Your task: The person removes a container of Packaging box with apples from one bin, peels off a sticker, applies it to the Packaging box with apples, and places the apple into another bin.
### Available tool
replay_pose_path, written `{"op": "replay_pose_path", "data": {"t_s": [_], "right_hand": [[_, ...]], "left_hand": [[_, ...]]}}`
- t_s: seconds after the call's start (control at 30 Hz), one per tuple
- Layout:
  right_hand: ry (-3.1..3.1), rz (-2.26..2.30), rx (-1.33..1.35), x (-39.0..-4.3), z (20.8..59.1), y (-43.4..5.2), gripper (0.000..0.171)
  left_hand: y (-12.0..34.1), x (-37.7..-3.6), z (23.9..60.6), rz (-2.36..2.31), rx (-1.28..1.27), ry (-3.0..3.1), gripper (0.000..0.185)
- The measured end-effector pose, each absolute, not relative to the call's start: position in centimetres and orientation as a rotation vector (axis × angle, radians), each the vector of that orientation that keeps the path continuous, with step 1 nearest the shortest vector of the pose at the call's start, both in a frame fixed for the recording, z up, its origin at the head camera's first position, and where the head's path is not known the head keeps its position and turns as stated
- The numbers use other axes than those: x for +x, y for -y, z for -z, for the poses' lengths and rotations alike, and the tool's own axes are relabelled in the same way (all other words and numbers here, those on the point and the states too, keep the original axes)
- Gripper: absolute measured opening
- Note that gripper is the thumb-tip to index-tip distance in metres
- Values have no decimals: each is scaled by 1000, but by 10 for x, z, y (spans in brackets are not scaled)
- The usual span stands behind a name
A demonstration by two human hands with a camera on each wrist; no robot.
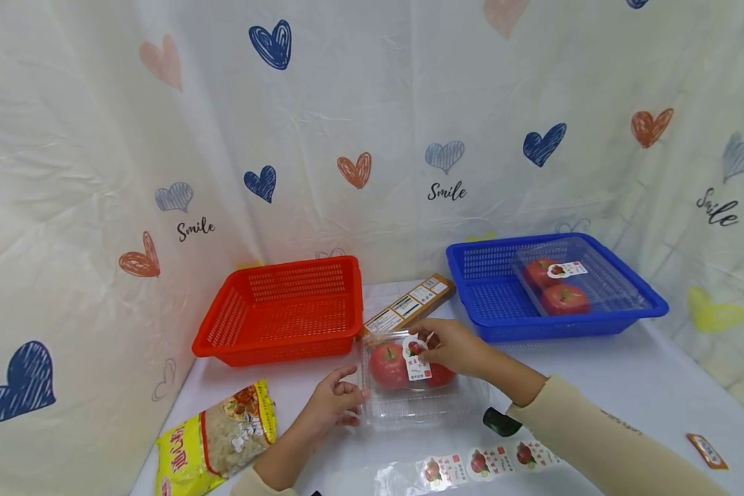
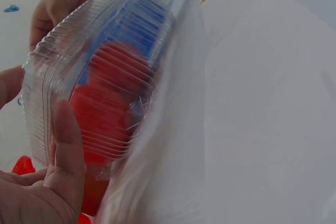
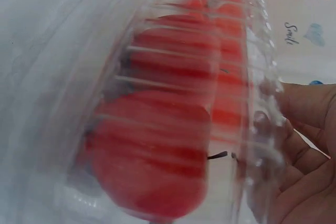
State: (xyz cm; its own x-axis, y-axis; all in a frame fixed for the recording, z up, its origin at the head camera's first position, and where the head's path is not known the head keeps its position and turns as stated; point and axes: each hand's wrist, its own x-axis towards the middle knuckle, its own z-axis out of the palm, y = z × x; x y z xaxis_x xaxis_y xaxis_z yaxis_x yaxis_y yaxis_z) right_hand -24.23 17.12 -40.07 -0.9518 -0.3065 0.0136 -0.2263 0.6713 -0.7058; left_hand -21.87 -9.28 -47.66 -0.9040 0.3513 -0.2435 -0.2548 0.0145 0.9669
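Clear clamshell box (image 1: pixel 412 386): on the white worktop (image 1: pixel 645 372), between the two hands; lid closed over two red apples (image 1: pixel 389 364). The wrist views show its ribbed walls and the red fruit close up, blurred

Left hand (image 1: pixel 333 403): at the box's near left corner; thumb laid flat along the ribbed wall, fingers curled about the edge, a steadying grip on the box

Right hand (image 1: pixel 452 344): above the lid, fingertips pinching and pressing the upper end of a white apple-printed label (image 1: pixel 417 359) that lies on the lid

Step in hand, as judged: sticking the label onto the lid; its lower end looks laid down, the top not yet smoothed

Next move, as judged: calls for the left grip to stay firm while the right fingertips rub the label flat without denting the thin lid

Near the grip: label strip (image 1: pixel 471 465) just in front of the box; brown carton (image 1: pixel 409 306) just behind; red basket (image 1: pixel 282 310) behind and left; blue basket (image 1: pixel 651 303) behind and right, holding a second labelled box (image 1: pixel 570 282); yellow snack bag (image 1: pixel 217 437) left of the left hand
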Motion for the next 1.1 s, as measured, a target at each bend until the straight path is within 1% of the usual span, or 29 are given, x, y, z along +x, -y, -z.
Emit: {"op": "replay_pose_path", "data": {"t_s": [0.23, 0.5, 0.73, 0.9, 1.1], "right_hand": [[-2825, 1060, -425, -241, 407, -171, 43], [-2929, 936, -475, -240, 409, -171, 41], [-2923, 900, -437, -239, 409, -169, 42], [-3009, 807, -500, -237, 410, -169, 47], [-3000, 774, -572, -229, 410, -166, 43]], "left_hand": [[93, -218, 479, -1962, 102, -1847, 74], [92, -216, 476, -1968, 128, -1840, 70], [92, -216, 475, -1959, 113, -1847, 70], [92, -216, 476, -1954, 109, -1850, 70], [92, -216, 478, -1962, 118, -1844, 70]]}}
